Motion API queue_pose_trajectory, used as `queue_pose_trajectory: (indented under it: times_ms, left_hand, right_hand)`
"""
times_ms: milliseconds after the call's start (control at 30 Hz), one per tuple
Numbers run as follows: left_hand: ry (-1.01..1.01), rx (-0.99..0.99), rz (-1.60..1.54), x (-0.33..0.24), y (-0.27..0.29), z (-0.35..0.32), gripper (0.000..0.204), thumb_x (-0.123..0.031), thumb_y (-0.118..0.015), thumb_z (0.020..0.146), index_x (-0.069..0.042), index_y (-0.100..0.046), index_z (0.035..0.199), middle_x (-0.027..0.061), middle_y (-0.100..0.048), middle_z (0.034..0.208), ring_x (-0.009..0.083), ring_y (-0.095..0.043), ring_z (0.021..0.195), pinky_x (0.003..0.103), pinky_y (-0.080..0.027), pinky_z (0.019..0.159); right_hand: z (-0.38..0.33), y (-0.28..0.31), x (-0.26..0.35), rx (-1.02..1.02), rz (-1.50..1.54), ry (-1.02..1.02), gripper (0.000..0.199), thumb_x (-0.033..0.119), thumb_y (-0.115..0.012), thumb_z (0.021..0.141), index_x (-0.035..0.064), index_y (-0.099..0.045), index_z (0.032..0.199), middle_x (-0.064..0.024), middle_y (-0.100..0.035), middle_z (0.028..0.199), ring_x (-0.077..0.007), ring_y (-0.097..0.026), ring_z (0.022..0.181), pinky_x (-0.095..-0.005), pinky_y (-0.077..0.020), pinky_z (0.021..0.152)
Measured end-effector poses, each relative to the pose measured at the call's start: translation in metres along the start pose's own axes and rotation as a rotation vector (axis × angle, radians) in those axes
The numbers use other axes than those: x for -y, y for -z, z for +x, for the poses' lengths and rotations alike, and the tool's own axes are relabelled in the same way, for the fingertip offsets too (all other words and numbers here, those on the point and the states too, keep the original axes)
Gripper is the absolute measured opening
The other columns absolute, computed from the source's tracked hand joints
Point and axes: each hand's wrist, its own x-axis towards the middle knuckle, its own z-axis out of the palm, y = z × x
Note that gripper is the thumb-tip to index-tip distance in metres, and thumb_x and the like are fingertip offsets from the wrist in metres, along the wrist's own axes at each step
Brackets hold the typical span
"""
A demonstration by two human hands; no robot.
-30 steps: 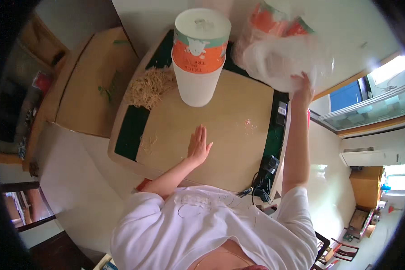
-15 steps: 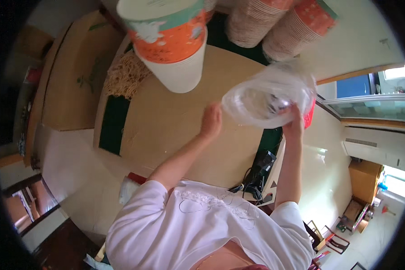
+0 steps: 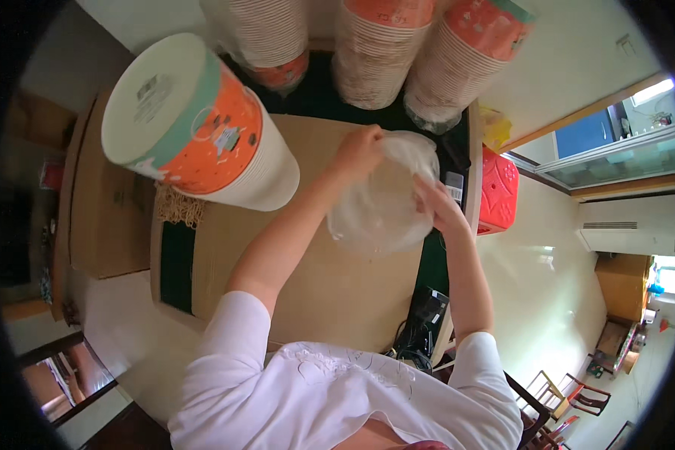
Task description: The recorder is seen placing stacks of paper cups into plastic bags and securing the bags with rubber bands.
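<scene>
A clear plastic bag point(image 3: 379, 214) hangs between my hands above the cardboard-covered table point(image 3: 300, 300). My left hand point(image 3: 360, 154) is closed on the bag's upper left edge. On the other side, my right hand point(image 3: 439, 204) grips the bag with bent fingers, partly hidden by the plastic. Left of them stands a tall stack of large paper buckets point(image 3: 221, 139), upside down, orange and green on top with white rims below. It carries no wrapping that I can see.
Three plastic-wrapped bucket stacks point(image 3: 379, 64) line the table's back. A tangle of beige string point(image 3: 178, 206) lies by the left edge. A black power adapter with cables point(image 3: 424, 319) sits at the front right. A red plastic stool point(image 3: 496, 191) stands beyond the right edge.
My left hand has moved forward and taken hold of the bag. The right hand has brought the bag leftward over the table. My view has shifted, revealing more of the back stacks.
</scene>
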Motion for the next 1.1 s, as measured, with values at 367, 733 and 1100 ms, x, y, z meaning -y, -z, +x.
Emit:
queue_pose_trajectory:
  times_ms: [367, 733, 1100]
  left_hand:
    - [0.783, 0.518, -1.024, 0.015, -0.045, 0.009, 0.011, -0.018, -0.06, 0.08, -0.007, -0.062, 0.082, 0.0035, -0.06, 0.075, 0.014, -0.053, 0.059, 0.03, -0.044, 0.051]
    - [1.204, 0.079, -1.374, 0.038, -0.132, 0.002, 0.027, -0.028, -0.054, 0.081, -0.005, -0.055, 0.068, 0.0052, -0.052, 0.054, 0.0161, -0.049, 0.041, 0.031, -0.037, 0.036]
    - [0.956, 0.101, -1.123, 0.005, -0.117, -0.009, 0.027, -0.027, -0.055, 0.083, -0.001, -0.059, 0.077, 0.0068, -0.054, 0.057, 0.0181, -0.052, 0.044, 0.033, -0.041, 0.042]
  right_hand:
    - [0.084, 0.076, 0.012, -0.321, -0.929, 0.617, 0.043, 0.018, -0.063, 0.08, 0.0051, -0.047, 0.118, -0.0188, -0.058, 0.096, -0.0336, -0.056, 0.086, -0.042, -0.0458, 0.08]
    - [0.09, 0.043, -0.043, 0.218, -1.482, 0.743, 0.019, 0.008, -0.053, 0.079, 0.0073, -0.06, 0.097, -0.014, -0.059, 0.098, -0.0338, -0.058, 0.088, -0.0429, -0.0457, 0.074]
    - [0.102, 0.131, 0.0, -0.803, -1.182, 0.752, 0.039, 0.013, -0.065, 0.077, 0.0024, -0.052, 0.112, -0.0192, -0.054, 0.109, -0.0363, -0.05, 0.103, -0.0403, -0.0436, 0.086]
